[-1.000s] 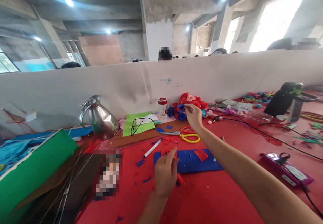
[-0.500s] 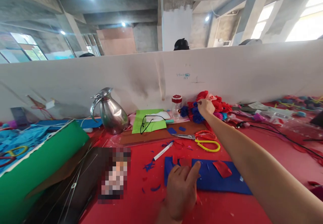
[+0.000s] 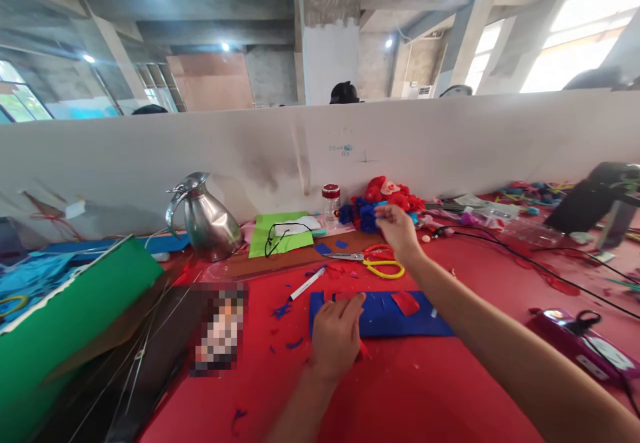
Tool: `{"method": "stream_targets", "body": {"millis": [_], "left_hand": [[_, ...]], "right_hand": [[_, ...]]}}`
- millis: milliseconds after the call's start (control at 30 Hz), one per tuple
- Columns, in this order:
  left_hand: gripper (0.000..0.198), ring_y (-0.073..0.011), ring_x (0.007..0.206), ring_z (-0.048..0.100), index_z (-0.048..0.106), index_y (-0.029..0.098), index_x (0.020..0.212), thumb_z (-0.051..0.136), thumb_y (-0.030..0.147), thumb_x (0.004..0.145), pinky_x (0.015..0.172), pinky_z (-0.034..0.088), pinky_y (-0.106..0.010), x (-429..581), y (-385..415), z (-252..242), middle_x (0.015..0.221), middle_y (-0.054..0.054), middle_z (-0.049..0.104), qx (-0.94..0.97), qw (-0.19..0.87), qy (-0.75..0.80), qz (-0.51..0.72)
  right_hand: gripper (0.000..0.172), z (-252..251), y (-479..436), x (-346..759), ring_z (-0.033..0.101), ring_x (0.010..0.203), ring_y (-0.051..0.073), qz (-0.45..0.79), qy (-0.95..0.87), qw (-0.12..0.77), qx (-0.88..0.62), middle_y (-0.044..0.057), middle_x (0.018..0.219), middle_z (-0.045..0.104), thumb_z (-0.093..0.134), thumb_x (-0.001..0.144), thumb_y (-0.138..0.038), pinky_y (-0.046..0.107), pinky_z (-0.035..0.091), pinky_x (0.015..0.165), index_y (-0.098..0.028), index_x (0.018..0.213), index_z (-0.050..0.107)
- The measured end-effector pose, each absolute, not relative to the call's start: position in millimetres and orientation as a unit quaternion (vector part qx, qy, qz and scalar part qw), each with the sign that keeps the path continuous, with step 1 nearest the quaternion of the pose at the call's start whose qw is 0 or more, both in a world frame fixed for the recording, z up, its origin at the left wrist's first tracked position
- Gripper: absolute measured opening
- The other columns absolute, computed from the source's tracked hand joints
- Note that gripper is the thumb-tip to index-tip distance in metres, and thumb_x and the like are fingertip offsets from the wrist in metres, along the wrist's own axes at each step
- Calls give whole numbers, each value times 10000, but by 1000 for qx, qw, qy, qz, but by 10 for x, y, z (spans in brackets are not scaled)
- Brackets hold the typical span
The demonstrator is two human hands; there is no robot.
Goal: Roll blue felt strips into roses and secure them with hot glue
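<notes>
My right hand (image 3: 399,231) is stretched out just beside a pile of blue fabric flowers (image 3: 369,220) and red fabric flowers (image 3: 400,200). Its fingers are loosely extended and nothing shows in them. My left hand (image 3: 336,336) is low over the left part of a blue cloth strip (image 3: 390,323), fingers curled. A bit of red fabric (image 3: 363,351) pokes out under it; the rest is hidden by the hand. Another red fabric piece (image 3: 406,303) lies on the strip. Scissors (image 3: 367,260) with red and yellow handles and a white marker (image 3: 307,284) lie beyond it.
A steel jug (image 3: 210,220), a red-lidded jar (image 3: 331,204) and glasses (image 3: 280,236) on green paper stand along the white partition (image 3: 225,143). At left is a green-sided box (image 3: 110,296). A purple device (image 3: 583,346) with black cables lies at right.
The view has turned slightly right, bringing the purple device into sight. My right hand has drawn back a little from the blue flowers. My left hand stays over the strip.
</notes>
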State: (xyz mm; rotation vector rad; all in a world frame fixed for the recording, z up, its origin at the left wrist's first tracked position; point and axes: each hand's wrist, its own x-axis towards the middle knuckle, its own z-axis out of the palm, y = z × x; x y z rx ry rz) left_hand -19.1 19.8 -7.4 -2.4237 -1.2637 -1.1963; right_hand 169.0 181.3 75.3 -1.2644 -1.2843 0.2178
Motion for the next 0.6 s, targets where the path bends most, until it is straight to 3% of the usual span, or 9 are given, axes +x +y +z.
{"method": "stream_targets", "body": {"millis": [67, 167, 267, 367, 500, 600], "left_hand": [[298, -167, 714, 644, 627, 206, 1144, 429, 181, 923, 682, 519, -295, -208, 195, -78, 801, -58, 706, -807, 68, -428, -400], [340, -175, 783, 650, 619, 194, 1164, 400, 137, 911, 724, 529, -305, -242, 182, -82, 876, -73, 713, -806, 53, -423, -410], [393, -170, 873, 649, 603, 195, 1192, 374, 96, 889, 791, 525, -302, -276, 195, -65, 998, -81, 711, -788, 17, -419, -450], [347, -169, 888, 639, 645, 192, 1096, 397, 114, 867, 838, 511, -313, -331, 278, 24, 1016, -85, 702, -710, -55, -463, -528], [329, -142, 779, 609, 629, 145, 1073, 522, 147, 762, 727, 506, -263, -503, 436, 195, 912, -64, 665, -489, -196, -568, -632], [323, -130, 788, 601, 635, 143, 1040, 543, 155, 731, 750, 497, -255, -707, 412, 236, 898, -46, 652, -446, -227, -596, -628]], "right_hand": [[173, 594, 1306, 1609, 626, 730, 158, 152, -610, 579, -520, 50, 854, 682, 561, 796, -187, 290, 524, 688, -159, 932, 664], [197, 324, 458, 1502, 638, 746, 171, 161, -706, 504, -471, 56, 849, 694, 496, 806, -151, 298, 526, 703, -198, 881, 672], [283, 113, -241, 1476, 659, 830, 177, 164, -781, 424, -428, 63, 885, 693, 444, 826, -84, 282, 530, 733, -226, 912, 673], [307, -12, -653, 1556, 668, 781, 164, 156, -803, 371, -440, 59, 872, 691, 421, 839, -82, 259, 534, 698, -226, 942, 672], [313, -135, -869, 1735, 676, 804, 176, 157, -793, 344, -478, 70, 914, 694, 396, 856, -100, 276, 535, 711, -221, 932, 674], [288, -221, -916, 1817, 678, 799, 181, 170, -757, 361, -517, 65, 886, 695, 402, 874, -139, 289, 537, 727, -226, 895, 676]]}}
